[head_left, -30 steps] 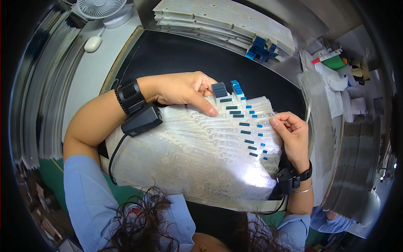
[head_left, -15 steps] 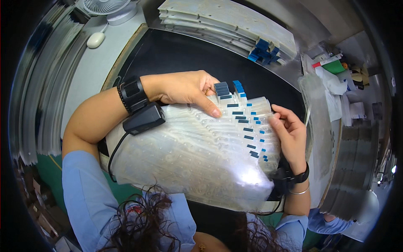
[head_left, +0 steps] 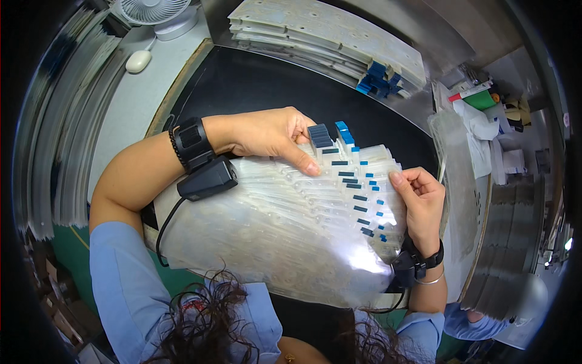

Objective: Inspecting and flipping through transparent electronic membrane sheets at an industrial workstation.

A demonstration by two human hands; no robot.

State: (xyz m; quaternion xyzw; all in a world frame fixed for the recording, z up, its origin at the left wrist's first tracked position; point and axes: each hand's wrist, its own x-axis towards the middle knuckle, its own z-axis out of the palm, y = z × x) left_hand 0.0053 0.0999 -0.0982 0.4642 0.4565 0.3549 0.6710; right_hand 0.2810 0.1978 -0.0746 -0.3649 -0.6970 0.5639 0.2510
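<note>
A thick fan of clear plastic sheets [head_left: 254, 218] lies spread in front of me, overlapping like cards. Small dark blue strips and brighter blue strips run in two staggered rows along the sheets' right side, bunching into stacks at the far end. My left hand [head_left: 270, 134] grips the far edge of the fan, thumb on top beside the dark blue stack [head_left: 319, 136]; its other fingers are partly hidden beneath. At the fan's right edge, my right hand [head_left: 421, 197] pinches sheet edges between thumb and curled fingers. How many sheets it holds I cannot tell.
The fan rests on a black-topped bench [head_left: 242, 79]. Behind it stands a stack of pale plates [head_left: 327, 30] with blue pieces [head_left: 379, 79] at its right end. Sheet stacks [head_left: 79, 121] line the left, near a white desk fan [head_left: 154, 12] and a mouse [head_left: 139, 61].
My right hand has moved slightly nearer to me, and its thumb and fingers have closed on the sheet edges. The left hand keeps its grip.
</note>
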